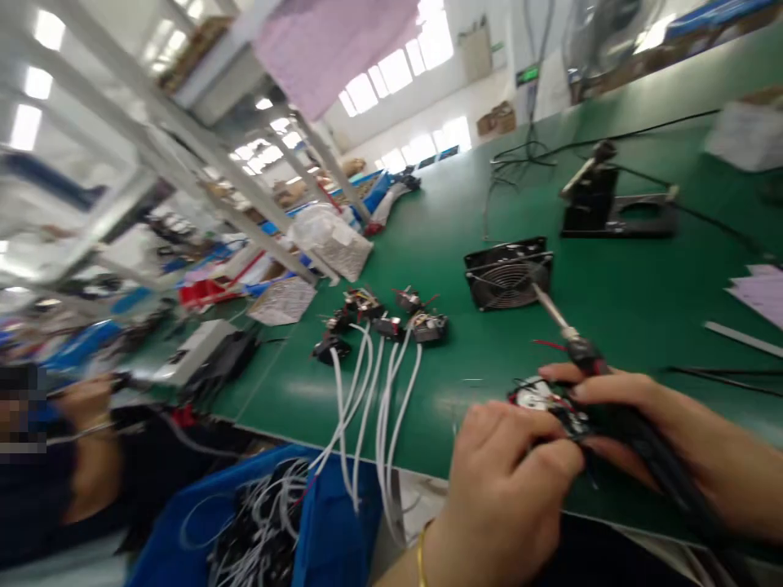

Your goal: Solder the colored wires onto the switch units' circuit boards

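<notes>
At a green factory workbench [617, 318], both hands [507, 481] clamp a wired part [541, 399].

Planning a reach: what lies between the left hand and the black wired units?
White cables cross green bench matting there, in the head view.

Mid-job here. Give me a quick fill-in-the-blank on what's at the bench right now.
The left hand, pinching a small wired part, wears a ____ bangle at its wrist. The right hand grips the black handle of a ____. The white cables on the green mat trail down into a ____ crate. Just beyond the metal shaft sits a square black ____ with a round wire guard.

Missing words: gold; soldering iron; blue; fan.
</notes>
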Demonstrator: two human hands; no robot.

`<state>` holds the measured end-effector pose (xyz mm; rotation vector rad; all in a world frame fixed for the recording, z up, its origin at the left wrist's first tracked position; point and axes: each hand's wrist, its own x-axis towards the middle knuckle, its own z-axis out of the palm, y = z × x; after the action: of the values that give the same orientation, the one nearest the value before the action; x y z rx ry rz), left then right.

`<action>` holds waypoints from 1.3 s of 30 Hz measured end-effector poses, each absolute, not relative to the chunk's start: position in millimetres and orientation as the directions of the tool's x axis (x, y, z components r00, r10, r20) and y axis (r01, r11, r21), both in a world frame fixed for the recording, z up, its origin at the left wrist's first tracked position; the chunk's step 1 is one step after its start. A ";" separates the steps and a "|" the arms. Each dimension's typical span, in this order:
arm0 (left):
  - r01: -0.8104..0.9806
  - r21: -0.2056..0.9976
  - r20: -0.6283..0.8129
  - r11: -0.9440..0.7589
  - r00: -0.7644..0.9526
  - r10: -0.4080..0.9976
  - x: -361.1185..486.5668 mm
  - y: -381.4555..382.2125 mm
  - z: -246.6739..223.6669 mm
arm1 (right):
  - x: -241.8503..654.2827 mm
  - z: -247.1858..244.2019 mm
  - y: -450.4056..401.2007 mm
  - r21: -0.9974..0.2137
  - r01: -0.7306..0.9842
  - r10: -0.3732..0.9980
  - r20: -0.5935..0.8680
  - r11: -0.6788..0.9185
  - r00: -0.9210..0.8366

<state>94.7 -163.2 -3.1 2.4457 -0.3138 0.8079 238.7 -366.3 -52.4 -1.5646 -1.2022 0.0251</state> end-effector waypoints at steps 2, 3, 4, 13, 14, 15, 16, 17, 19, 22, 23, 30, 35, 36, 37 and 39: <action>-0.393 0.477 0.588 -0.786 0.808 -0.047 101.2 -160.3 5.2 | 238.3 -33.5 -368.2 -0.660 0.743 0.710 0.576 0.112 0.405; -0.391 0.512 0.579 -0.765 0.815 -0.030 104.7 -159.8 7.4 | 239.8 -26.6 -366.3 -0.632 0.766 0.696 0.602 0.116 0.391; -0.388 0.540 0.570 -0.747 0.821 -0.014 107.8 -159.7 8.8 | 241.8 -21.3 -364.7 -0.594 0.794 0.648 0.656 0.126 0.388; -0.335 0.577 0.534 -0.745 0.845 0.034 113.7 -161.8 13.6 | 236.0 3.8 -386.4 -0.348 0.921 0.604 0.777 0.174 0.180; -0.329 0.578 0.531 -0.746 0.846 0.039 113.5 -162.5 13.8 | 235.5 4.9 -386.4 -0.320 0.929 0.610 0.779 0.183 0.149; -0.323 0.582 0.529 -0.747 0.847 0.046 113.4 -163.2 13.8 | 235.4 5.2 -385.6 -0.296 0.938 0.610 0.782 0.183 0.128; -0.315 0.589 0.525 -0.744 0.849 0.056 113.3 -163.9 13.9 | 235.5 5.1 -384.1 -0.274 0.946 0.607 0.787 0.175 0.116; -0.309 0.601 0.520 -0.737 0.852 0.067 113.4 -164.3 13.9 | 235.8 4.5 -382.4 -0.256 0.953 0.599 0.793 0.163 0.111; -0.306 0.630 0.511 -0.714 0.855 0.085 113.9 -164.9 13.8 | 236.4 2.8 -379.4 -0.244 0.961 0.601 0.790 0.126 0.122; -0.298 0.648 0.502 -0.701 0.859 0.099 115.1 -164.9 14.1 | 236.2 1.5 -378.0 -0.261 0.961 0.603 0.783 0.092 0.155; -0.292 0.644 0.499 -0.708 0.861 0.100 115.4 -164.9 14.3 | 235.8 1.5 -378.2 -0.267 0.959 0.595 0.788 0.096 0.159; -0.278 0.675 0.483 -0.683 0.867 0.125 117.1 -166.2 17.0 | 235.7 -0.4 -377.2 -0.267 0.959 0.616 0.773 0.098 0.152; -0.263 0.754 0.446 -0.602 0.878 0.174 117.7 -165.9 16.9 | 235.2 -1.8 -374.2 -0.295 0.950 0.631 0.758 0.104 0.166; -0.261 0.759 0.441 -0.597 0.880 0.176 117.7 -165.9 16.9 | 234.6 -1.8 -373.6 -0.288 0.951 0.628 0.762 0.108 0.159; -0.261 0.761 0.438 -0.595 0.882 0.174 117.6 -165.9 16.8 | 233.9 -1.8 -373.0 -0.282 0.954 0.629 0.762 0.107 0.155; -0.260 0.757 0.438 -0.599 0.883 0.170 117.3 -166.0 16.8 | 233.1 -1.8 -371.9 -0.267 0.959 0.635 0.758 0.096 0.147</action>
<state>117.3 -166.0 16.8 2.1325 -0.0647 0.5966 233.1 -371.9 -1.8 -1.6210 -1.5697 -0.5081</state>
